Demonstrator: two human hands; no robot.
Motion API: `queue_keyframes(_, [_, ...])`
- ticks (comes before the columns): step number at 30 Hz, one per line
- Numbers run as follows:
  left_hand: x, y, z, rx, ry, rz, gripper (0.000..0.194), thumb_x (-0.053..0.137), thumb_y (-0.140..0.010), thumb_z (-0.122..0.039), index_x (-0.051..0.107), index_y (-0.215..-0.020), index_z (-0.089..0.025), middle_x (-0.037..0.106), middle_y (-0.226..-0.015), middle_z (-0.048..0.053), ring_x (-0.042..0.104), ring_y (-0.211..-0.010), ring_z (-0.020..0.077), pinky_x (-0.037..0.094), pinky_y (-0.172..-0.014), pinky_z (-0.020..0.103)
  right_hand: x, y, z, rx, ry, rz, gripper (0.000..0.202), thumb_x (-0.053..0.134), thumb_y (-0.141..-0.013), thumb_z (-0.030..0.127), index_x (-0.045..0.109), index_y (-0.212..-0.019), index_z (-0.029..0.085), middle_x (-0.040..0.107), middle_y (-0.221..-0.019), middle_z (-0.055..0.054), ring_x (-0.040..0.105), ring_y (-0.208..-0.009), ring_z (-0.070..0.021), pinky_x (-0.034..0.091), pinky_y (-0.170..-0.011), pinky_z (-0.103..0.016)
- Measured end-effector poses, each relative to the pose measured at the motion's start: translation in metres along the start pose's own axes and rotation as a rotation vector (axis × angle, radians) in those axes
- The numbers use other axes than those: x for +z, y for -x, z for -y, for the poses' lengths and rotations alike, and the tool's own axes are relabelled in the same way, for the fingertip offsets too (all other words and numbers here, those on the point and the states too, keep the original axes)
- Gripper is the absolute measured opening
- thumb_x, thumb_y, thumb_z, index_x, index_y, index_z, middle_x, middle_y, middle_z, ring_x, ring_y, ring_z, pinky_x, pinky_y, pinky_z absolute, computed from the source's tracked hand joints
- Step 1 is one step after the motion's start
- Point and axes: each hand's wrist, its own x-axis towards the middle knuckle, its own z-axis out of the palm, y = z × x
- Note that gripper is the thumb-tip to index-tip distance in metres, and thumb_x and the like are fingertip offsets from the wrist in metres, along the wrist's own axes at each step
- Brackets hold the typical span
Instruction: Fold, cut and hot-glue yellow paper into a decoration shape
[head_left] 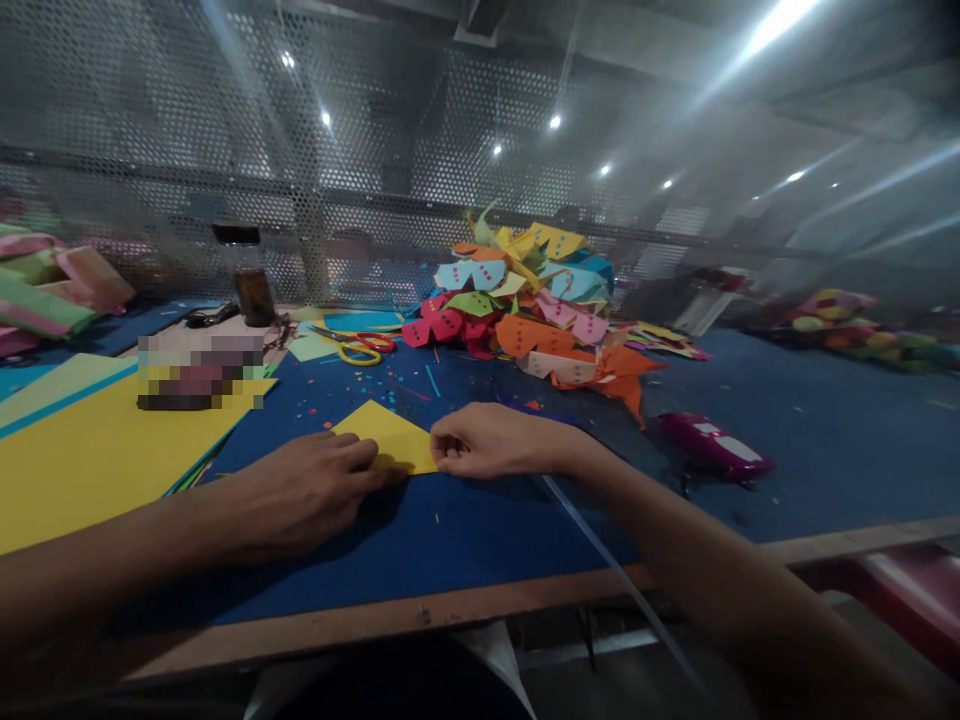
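A piece of yellow paper (386, 432), folded into a triangle with its point away from me, lies flat on the blue table covering. My left hand (311, 490) rests over its left part, fingers bent and pressing it down, thumb along the near edge. At the right corner, my right hand (487, 440) has its fingers curled together and pinches the paper. The exact grip of the right fingertips is partly hidden by the hand itself.
Large yellow sheets (82, 470) lie stacked at left. Behind are yellow-handled scissors (360, 350), a dark-lidded jar (255, 290) and a heap of folded, dotted paper shapes (525, 300). A purple stapler-like object (712, 448) lies right. Paper scraps dot the blue table covering (450, 550).
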Motion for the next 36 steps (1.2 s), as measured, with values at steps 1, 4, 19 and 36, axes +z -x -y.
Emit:
queue_keyframes(1, [0.0, -0.001, 0.0, -0.013, -0.004, 0.023, 0.05, 0.051, -0.097, -0.008, 0.058, -0.144, -0.023, 0.067, -0.095, 0.006, 0.061, -0.076, 0.0225, 0.047, -0.071, 0.038, 0.0, 0.0, 0.001, 0.003, 0.005, 0.002, 0.013, 0.061, -0.086, 0.015, 0.073, -0.091, 0.015, 0.073, -0.084, -0.001, 0.06, -0.071, -0.0136, 0.031, -0.061, -0.025])
queue_keyframes(4, [0.003, -0.003, 0.0, -0.037, 0.013, 0.054, 0.054, 0.049, -0.097, -0.007, 0.055, -0.148, -0.025, 0.067, -0.097, 0.006, 0.062, -0.076, 0.0229, 0.046, -0.073, 0.038, 0.0, 0.0, 0.002, 0.012, 0.008, 0.009, 0.012, 0.06, -0.085, 0.014, 0.072, -0.089, 0.015, 0.072, -0.083, -0.002, 0.059, -0.07, -0.0135, 0.03, -0.06, -0.025])
queue_keyframes(19, [0.01, -0.006, 0.004, -0.016, -0.016, -0.017, 0.058, 0.048, -0.095, -0.005, 0.055, -0.148, -0.028, 0.067, -0.094, 0.004, 0.063, -0.074, 0.0202, 0.045, -0.068, 0.034, -0.005, 0.002, -0.012, -0.017, -0.028, 0.053, 0.015, 0.069, -0.086, 0.015, 0.077, -0.099, 0.015, 0.079, -0.093, -0.003, 0.068, -0.081, -0.0145, 0.039, -0.066, -0.022])
queue_keyframes(36, [0.013, -0.005, 0.008, 0.011, 0.014, -0.051, 0.064, 0.045, -0.091, 0.0, 0.055, -0.148, -0.027, 0.067, -0.094, 0.004, 0.063, -0.072, 0.0198, 0.046, -0.07, 0.033, -0.012, 0.005, -0.011, 0.062, -0.004, 0.11, 0.013, 0.068, -0.093, 0.021, 0.076, -0.101, 0.015, 0.078, -0.094, -0.003, 0.066, -0.079, -0.0148, 0.036, -0.064, -0.023])
